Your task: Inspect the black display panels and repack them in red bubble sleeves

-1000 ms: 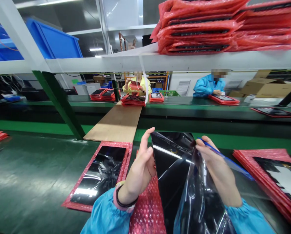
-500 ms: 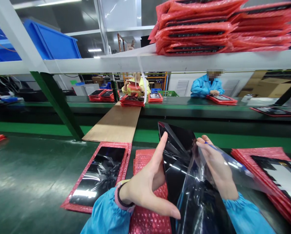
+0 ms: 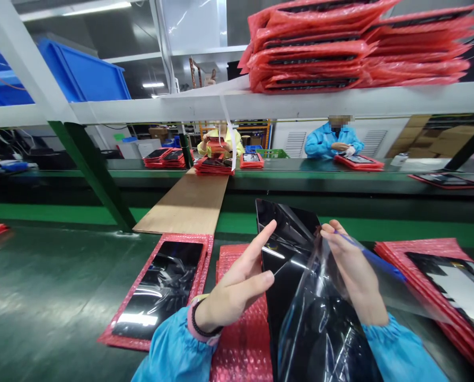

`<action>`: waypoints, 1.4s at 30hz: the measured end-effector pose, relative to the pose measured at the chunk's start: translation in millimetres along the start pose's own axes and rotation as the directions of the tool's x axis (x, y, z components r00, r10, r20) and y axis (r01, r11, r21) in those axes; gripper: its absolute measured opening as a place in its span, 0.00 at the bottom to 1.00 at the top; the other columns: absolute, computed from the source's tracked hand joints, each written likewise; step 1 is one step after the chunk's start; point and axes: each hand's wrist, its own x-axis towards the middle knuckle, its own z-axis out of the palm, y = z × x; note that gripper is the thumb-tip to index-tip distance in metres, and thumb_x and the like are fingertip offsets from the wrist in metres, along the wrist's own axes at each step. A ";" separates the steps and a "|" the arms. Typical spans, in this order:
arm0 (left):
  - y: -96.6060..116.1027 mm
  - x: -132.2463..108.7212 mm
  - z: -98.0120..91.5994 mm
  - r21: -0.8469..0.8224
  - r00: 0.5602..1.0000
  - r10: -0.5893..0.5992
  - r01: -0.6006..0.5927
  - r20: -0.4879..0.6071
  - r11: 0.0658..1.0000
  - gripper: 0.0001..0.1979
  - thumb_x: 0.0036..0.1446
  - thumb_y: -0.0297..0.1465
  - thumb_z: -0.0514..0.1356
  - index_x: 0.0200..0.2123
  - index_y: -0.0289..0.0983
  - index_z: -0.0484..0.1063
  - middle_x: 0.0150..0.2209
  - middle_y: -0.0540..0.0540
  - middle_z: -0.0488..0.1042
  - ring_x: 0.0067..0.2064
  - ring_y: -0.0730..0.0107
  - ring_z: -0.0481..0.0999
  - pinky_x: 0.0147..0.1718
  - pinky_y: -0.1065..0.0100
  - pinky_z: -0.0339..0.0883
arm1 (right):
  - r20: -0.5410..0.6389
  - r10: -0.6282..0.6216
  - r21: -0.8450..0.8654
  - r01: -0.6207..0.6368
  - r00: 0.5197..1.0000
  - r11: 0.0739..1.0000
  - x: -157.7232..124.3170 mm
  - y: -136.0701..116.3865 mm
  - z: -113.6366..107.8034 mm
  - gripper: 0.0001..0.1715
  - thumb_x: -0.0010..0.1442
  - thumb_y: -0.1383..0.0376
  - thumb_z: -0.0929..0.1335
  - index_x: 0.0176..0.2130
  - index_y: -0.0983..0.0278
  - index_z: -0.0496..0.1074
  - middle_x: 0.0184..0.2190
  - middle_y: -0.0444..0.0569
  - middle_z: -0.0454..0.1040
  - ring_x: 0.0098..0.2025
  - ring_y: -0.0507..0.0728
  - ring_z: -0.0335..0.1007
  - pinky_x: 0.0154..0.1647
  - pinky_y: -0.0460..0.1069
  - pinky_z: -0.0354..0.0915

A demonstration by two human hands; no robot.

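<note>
A black glossy display panel (image 3: 274, 248) is tilted up in front of me. My left hand (image 3: 239, 284) grips its left edge, with the thumb and index finger over the front face; the other fingers are hidden behind. Clear protective film (image 3: 314, 297) lies wrinkled over the panel's face and partly lifted from it. My right hand (image 3: 354, 276) pinches this film near the panel's upper right corner, and a loose part trails off to the right. Beneath the panel, red bubble-wrap bags (image 3: 243, 339) lie on the green bench.
Another film-covered display (image 3: 161, 286) rests on red bubble wrap to the left. At right, bagged panels (image 3: 439, 281) are stacked. A wooden board (image 3: 185, 204) bridges to the far bench, where two people work. Red bags (image 3: 308, 53) fill the overhead shelf (image 3: 181, 109).
My left thumb has moved up along the panel's left edge, closer to the index finger. My right hand stays pinched on the film. The co-worker in blue has moved their hands.
</note>
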 end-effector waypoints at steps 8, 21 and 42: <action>-2.6 -1.0 -0.9 -0.195 0.994 -0.068 0.051 -0.083 0.979 0.32 0.65 0.40 0.53 0.69 0.43 0.48 0.67 0.43 0.60 0.66 0.56 0.61 0.63 0.56 0.53 | 0.092 -0.037 -0.029 0.039 0.995 0.999 -18.1 -8.4 8.2 0.23 0.40 0.70 0.77 0.38 0.56 0.73 0.52 0.38 0.75 0.53 0.50 0.70 0.43 0.38 0.66; 22.3 -18.7 25.4 -0.282 0.990 -0.052 0.013 -0.132 0.959 0.22 0.67 0.34 0.49 0.64 0.45 0.61 0.70 0.54 0.50 0.71 0.63 0.46 0.67 0.60 0.44 | 0.158 0.143 -0.039 -0.138 0.977 0.990 -27.6 3.0 18.2 0.24 0.41 0.68 0.76 0.40 0.55 0.72 0.54 0.43 0.76 0.65 0.52 0.59 0.67 0.49 0.51; 16.3 -26.5 26.6 -0.290 0.999 -0.029 0.021 -0.023 0.957 0.30 0.60 0.29 0.56 0.65 0.49 0.59 0.67 0.52 0.60 0.66 0.55 0.60 0.66 0.55 0.45 | 0.092 0.122 -0.032 -0.119 0.988 0.992 -35.5 -7.9 19.7 0.22 0.44 0.71 0.74 0.40 0.55 0.71 0.52 0.41 0.78 0.65 0.53 0.60 0.70 0.52 0.46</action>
